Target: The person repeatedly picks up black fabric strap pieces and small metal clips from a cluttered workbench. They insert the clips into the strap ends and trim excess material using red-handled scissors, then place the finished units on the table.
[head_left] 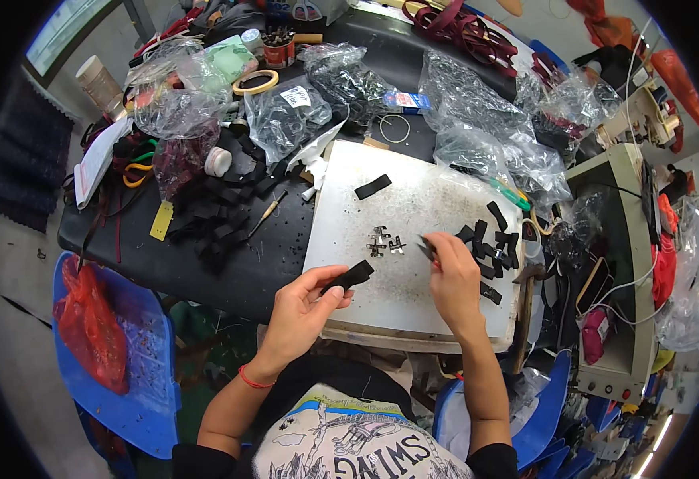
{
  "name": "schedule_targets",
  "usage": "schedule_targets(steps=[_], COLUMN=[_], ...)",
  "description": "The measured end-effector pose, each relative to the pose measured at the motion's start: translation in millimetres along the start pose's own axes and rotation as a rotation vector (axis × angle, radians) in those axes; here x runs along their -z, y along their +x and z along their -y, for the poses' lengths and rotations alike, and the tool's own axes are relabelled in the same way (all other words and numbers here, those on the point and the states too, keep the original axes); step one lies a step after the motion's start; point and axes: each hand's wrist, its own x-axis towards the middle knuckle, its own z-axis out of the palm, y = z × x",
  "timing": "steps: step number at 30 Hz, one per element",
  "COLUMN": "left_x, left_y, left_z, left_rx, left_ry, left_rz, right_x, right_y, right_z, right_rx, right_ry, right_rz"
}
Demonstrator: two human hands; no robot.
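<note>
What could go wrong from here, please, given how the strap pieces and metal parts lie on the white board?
The small metal buckles lie loose mid-board, close to the right hand and its tool; a sweep could scatter them. The cut black strap pieces sit near the white board's right edge and might slide off. The left hand pinches the black strap only by one end, so it could slip.

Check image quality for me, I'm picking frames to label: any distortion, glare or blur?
Head view: strong fisheye bending, with black corners around the circular picture; the white board is bright but not blown out; glare glints on the plastic bags; both the left hand and right hand look sharp.
</note>
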Motion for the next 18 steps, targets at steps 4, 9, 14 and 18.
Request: schedule_targets(steps=[4, 9, 14, 18], left_x=[3, 1, 0, -2], left_y=[1, 4, 5, 6], left_z=[3, -1, 0, 0], left_rx=[0.039, 0.039, 0.044, 0.050], left_ry=[-0.051, -0.055, -0.045, -0.055], left_rz=[-0.009, -0.008, -0.023, -0.017], right_x=[2, -12, -13, -13], right_y=[-2, -20, -26, -24], right_z=[22, 31, 37, 43], right_rx=[-0.308, -0.284, -0.238, -0.214], right_ry=[0.344, 0.390, 0.378, 0.306], right_rz=[-0.024, 0.042, 0.082, 0.141])
